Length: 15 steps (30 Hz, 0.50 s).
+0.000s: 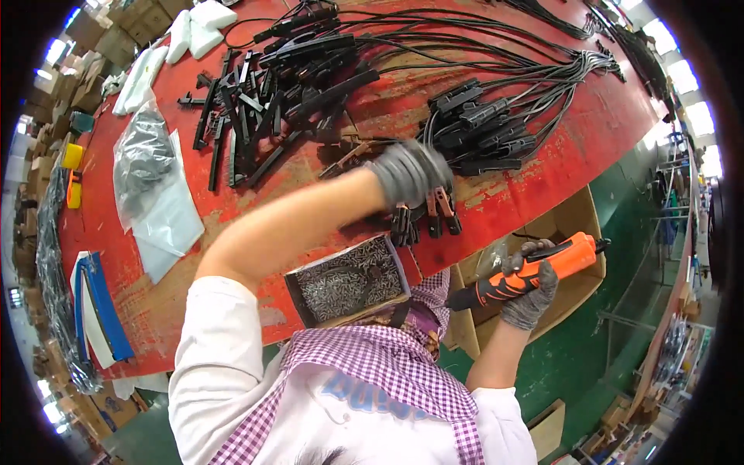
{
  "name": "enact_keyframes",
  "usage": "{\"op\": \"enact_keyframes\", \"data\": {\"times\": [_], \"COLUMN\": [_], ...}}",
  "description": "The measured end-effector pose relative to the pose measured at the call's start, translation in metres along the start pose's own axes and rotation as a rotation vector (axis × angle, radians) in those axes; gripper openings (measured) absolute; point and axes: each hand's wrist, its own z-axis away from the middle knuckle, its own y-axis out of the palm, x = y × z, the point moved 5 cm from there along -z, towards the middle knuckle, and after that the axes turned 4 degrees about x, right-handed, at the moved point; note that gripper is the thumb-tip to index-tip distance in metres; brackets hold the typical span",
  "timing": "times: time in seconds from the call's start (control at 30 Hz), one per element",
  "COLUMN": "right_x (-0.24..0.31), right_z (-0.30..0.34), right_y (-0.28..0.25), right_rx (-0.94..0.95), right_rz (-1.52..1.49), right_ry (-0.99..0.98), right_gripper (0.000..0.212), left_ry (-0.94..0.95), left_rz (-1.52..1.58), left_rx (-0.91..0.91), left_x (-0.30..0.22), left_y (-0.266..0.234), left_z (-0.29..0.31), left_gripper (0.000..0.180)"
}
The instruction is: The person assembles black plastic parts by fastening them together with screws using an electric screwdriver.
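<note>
Far left, a blue-and-white folded item (105, 310), flat and stiff-edged, lay on the red table (589, 128), whose paint was scuffed and worn through to brown in patches. Next came a clear plastic bag (147, 159), crinkled and glossy, dark stuff inside, then a loose pile of black strips (248, 101), long, narrow, straight-edged, matte, crossing at all angles. Nearer the body sat an open box of screws (297, 301), rectangular, filled with small shiny metal pieces. The left hand (407, 172), in a grey knit glove, was over the table beyond this box, back of hand up, motion-blurred; fingers curled downward, tips hidden, so couldn't tell whether they pinched anything. Copper-toned clamps (443, 205) with black handles lay just beside those fingers, on the near side, contact unclear. Right of the hand, a bundle of black cable heads (484, 128), blocky and dull, trailed thin flexible cables (542, 77) toward the far right. Right hand (533, 291), same grey glove, had fingers wrapped around the power tool (570, 257): orange cylindrical body, smooth, with black parts, lying across the palm, black end toward the torso. Below it stood an open brown cardboard carton (463, 332).
</note>
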Motion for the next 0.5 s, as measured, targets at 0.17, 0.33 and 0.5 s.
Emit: {"op": "enact_keyframes", "data": {"times": [0.17, 0.33, 0.5], "right_x": [-0.017, -0.011, -0.033], "right_z": [-0.002, 0.004, 0.006], "right_y": [0.016, 0.003, -0.035], "right_rx": [-0.005, -0.023, -0.107], "right_rz": [-0.096, -0.084, -0.09], "right_ry": [0.063, 0.093, 0.261], "right_gripper": [0.039, 0.039, 0.041], "left_ry": [-0.047, 0.07, 0.286], "left_rz": [-0.193, -0.05, 0.264], "left_rx": [-0.084, 0.203, -0.644], "left_x": [-0.052, -0.021, -0.013], "left_y": [0.039, 0.012, -0.038], "left_z": [-0.034, -0.032, 0.023], "left_gripper": [0.023, 0.037, 0.041]}}
